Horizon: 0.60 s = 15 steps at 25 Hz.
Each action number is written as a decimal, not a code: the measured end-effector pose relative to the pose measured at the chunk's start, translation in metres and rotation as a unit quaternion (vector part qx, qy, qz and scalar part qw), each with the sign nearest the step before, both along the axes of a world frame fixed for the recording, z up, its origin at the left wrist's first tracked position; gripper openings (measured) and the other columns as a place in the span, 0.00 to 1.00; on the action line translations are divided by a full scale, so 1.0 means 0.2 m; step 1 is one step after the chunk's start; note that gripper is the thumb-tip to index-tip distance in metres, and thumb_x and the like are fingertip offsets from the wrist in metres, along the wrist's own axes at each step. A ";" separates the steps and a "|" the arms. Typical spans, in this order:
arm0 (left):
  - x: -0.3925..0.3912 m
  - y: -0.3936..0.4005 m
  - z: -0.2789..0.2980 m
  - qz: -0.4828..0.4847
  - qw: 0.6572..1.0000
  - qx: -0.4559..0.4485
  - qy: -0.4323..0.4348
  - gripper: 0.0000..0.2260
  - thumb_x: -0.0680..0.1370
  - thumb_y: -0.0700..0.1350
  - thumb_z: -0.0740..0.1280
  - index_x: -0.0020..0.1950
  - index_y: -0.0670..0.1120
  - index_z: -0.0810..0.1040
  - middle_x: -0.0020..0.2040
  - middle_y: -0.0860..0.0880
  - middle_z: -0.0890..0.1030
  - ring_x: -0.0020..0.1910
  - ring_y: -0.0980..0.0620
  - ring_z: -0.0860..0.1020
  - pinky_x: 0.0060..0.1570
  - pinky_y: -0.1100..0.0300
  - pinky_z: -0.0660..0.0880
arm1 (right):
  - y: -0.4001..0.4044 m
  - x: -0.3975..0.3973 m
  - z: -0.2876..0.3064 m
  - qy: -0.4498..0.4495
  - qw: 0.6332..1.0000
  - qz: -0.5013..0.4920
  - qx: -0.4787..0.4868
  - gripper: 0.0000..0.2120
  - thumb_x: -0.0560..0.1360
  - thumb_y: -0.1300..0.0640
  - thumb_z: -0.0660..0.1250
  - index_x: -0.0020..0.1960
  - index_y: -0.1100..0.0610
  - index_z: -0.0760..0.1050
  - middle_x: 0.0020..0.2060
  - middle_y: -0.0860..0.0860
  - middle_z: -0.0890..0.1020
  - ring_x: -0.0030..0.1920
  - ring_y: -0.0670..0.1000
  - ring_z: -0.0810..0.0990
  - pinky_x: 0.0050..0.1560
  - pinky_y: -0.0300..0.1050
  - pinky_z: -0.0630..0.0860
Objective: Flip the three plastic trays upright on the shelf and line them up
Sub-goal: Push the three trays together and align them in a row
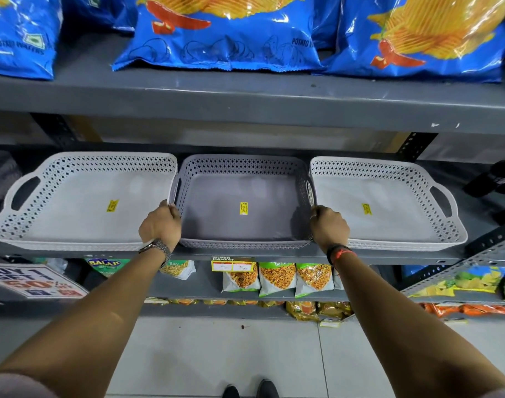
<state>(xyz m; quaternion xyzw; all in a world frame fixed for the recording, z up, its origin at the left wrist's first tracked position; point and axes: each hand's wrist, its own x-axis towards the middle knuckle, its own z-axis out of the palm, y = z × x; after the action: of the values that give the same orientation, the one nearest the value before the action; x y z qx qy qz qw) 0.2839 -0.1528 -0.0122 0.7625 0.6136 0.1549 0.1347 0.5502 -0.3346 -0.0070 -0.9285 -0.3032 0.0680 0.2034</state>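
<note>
While three trays sit upright on the shelf [245, 255], left hand [161, 225] and right hand [328, 225] each grip closed on the middle tray [240, 222] sides.

Three plastic trays sit upright in a row on a grey shelf [245, 255]; the left tray [73, 202] and right tray [389, 205] are pale, the middle tray [242, 202] is darker grey; each has a yellow sticker on its floor. The left hand [161, 225] grips the middle tray's left side, the right hand [328, 226] its right side; a watch [159, 249] is on the left wrist, a dark band [339, 251] on the right; blue chip bags [217, 33] lie on the shelf above; small snack packets [277, 278] stand below.
</note>
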 end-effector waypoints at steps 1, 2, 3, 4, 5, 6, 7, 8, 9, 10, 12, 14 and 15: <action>-0.01 0.00 0.00 0.001 1.000 -0.001 0.001 0.15 0.80 0.46 0.50 0.54 0.38 0.72 0.46 0.33 0.81 0.45 0.32 0.78 0.37 0.52 0.67 | -0.01 -0.01 0.00 0.000 1.000 0.000 0.000 0.15 0.78 0.56 0.54 0.53 0.58 0.78 0.48 0.63 0.82 0.47 0.64 0.79 0.40 0.47 0.68; -0.01 -0.01 0.00 0.000 1.000 -0.002 0.001 0.15 0.80 0.46 0.50 0.54 0.39 0.72 0.47 0.33 0.81 0.46 0.32 0.78 0.37 0.52 0.67 | -0.01 -0.01 0.00 -0.001 1.000 -0.001 0.000 0.15 0.77 0.55 0.54 0.53 0.58 0.78 0.48 0.63 0.82 0.47 0.64 0.79 0.41 0.47 0.69; -0.01 -0.01 0.00 -0.001 1.000 -0.003 0.001 0.15 0.80 0.46 0.50 0.54 0.39 0.72 0.47 0.33 0.81 0.46 0.32 0.78 0.37 0.52 0.67 | -0.02 -0.01 0.00 -0.001 1.000 -0.003 0.001 0.15 0.77 0.55 0.54 0.53 0.58 0.78 0.48 0.62 0.82 0.47 0.64 0.79 0.42 0.48 0.71; -0.01 -0.01 0.01 -0.002 1.000 -0.003 0.000 0.15 0.80 0.46 0.50 0.55 0.39 0.72 0.46 0.33 0.81 0.45 0.33 0.78 0.37 0.52 0.67 | -0.02 -0.01 0.00 -0.003 1.000 -0.005 0.002 0.15 0.77 0.55 0.54 0.53 0.57 0.78 0.48 0.62 0.82 0.47 0.64 0.79 0.42 0.48 0.72; 0.00 -0.01 0.01 -0.003 1.000 -0.002 -0.001 0.15 0.80 0.46 0.51 0.54 0.39 0.72 0.46 0.33 0.81 0.45 0.33 0.78 0.37 0.52 0.68 | -0.03 -0.01 0.00 -0.005 1.000 -0.007 0.004 0.15 0.77 0.55 0.54 0.54 0.57 0.78 0.48 0.62 0.82 0.47 0.64 0.79 0.43 0.49 0.73; 0.00 -0.01 0.01 -0.002 1.000 -0.001 -0.002 0.15 0.80 0.46 0.51 0.54 0.39 0.72 0.46 0.33 0.81 0.45 0.33 0.78 0.37 0.52 0.68 | -0.03 -0.01 0.00 -0.006 1.000 -0.007 0.005 0.15 0.77 0.55 0.54 0.54 0.57 0.78 0.48 0.62 0.82 0.47 0.64 0.79 0.43 0.49 0.73; -0.01 -0.01 0.01 -0.001 1.000 0.000 -0.002 0.15 0.80 0.46 0.51 0.54 0.39 0.72 0.46 0.33 0.81 0.45 0.33 0.78 0.37 0.52 0.68 | -0.03 -0.01 0.00 -0.005 1.000 -0.006 0.006 0.15 0.77 0.55 0.54 0.53 0.58 0.78 0.48 0.62 0.82 0.47 0.64 0.79 0.43 0.49 0.72; -0.02 -0.01 0.01 0.000 1.000 0.000 -0.002 0.15 0.80 0.46 0.51 0.54 0.39 0.72 0.46 0.33 0.81 0.45 0.33 0.78 0.37 0.52 0.68 | -0.03 -0.02 0.00 -0.004 1.000 -0.004 0.006 0.15 0.77 0.55 0.54 0.53 0.58 0.78 0.48 0.62 0.82 0.46 0.64 0.79 0.42 0.48 0.71; -0.02 -0.01 0.01 0.002 1.000 -0.002 -0.002 0.15 0.80 0.46 0.51 0.54 0.39 0.72 0.46 0.33 0.81 0.45 0.33 0.78 0.37 0.52 0.68 | -0.03 -0.02 0.00 -0.005 1.000 -0.003 0.007 0.15 0.77 0.55 0.54 0.52 0.58 0.78 0.47 0.63 0.82 0.46 0.64 0.79 0.41 0.48 0.70; -0.02 -0.01 0.01 0.001 1.000 -0.002 -0.003 0.15 0.80 0.46 0.51 0.54 0.39 0.72 0.46 0.33 0.81 0.45 0.33 0.78 0.37 0.52 0.68 | -0.03 -0.02 0.00 -0.006 1.000 -0.003 0.009 0.15 0.77 0.55 0.54 0.52 0.58 0.78 0.47 0.63 0.82 0.46 0.64 0.79 0.40 0.48 0.69; -0.01 -0.01 0.02 -0.009 1.000 -0.009 -0.003 0.16 0.80 0.47 0.50 0.55 0.39 0.71 0.47 0.33 0.81 0.45 0.33 0.78 0.37 0.52 0.68 | -0.03 -0.01 0.01 -0.006 1.000 -0.003 0.010 0.15 0.77 0.55 0.54 0.53 0.58 0.78 0.48 0.63 0.82 0.47 0.64 0.79 0.41 0.48 0.71; -0.01 0.00 0.03 -0.022 0.999 -0.025 -0.003 0.18 0.80 0.50 0.49 0.57 0.39 0.71 0.48 0.33 0.81 0.47 0.33 0.78 0.39 0.51 0.69 | -0.04 0.00 0.02 -0.003 1.000 -0.002 0.008 0.15 0.77 0.54 0.54 0.54 0.57 0.78 0.49 0.62 0.82 0.48 0.64 0.79 0.43 0.48 0.72; -0.03 0.00 0.03 -0.029 0.999 -0.034 -0.002 0.20 0.80 0.53 0.48 0.58 0.40 0.70 0.49 0.33 0.80 0.48 0.33 0.78 0.41 0.51 0.70 | -0.05 0.00 0.02 0.000 1.000 0.003 0.003 0.16 0.78 0.53 0.54 0.55 0.56 0.78 0.49 0.62 0.82 0.48 0.64 0.79 0.44 0.49 0.73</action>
<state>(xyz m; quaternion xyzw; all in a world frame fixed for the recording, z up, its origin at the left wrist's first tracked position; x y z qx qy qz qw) 0.2781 -0.1527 -0.0057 0.7749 0.5956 0.1308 0.1664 0.5497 -0.3446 -0.0028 -0.9270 -0.3058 0.0674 0.2063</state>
